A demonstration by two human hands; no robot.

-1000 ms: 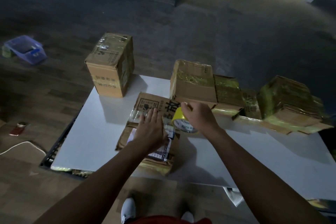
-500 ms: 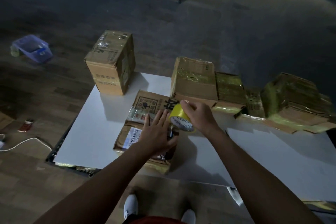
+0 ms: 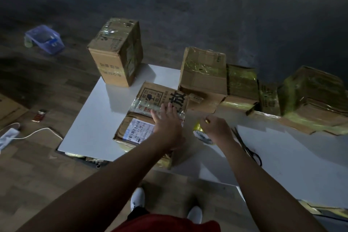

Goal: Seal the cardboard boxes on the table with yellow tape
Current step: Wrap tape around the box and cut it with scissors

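Lowered beside box (image 3: 143, 103), tape roll (image 3: 200, 133) half-hidden under gripping right hand (image 3: 216, 128); left hand (image 3: 167, 124) flat on box.

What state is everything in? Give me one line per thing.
Flat box: closed, lying on the table.
Left hand: open, pressing the flat box.
Right hand: curled round the tape roll.
Tape roll: held beside the flat box.
Scissors: lying on the table.
Tall box: upright, closed.
Far-right box: wrapped in yellow tape.
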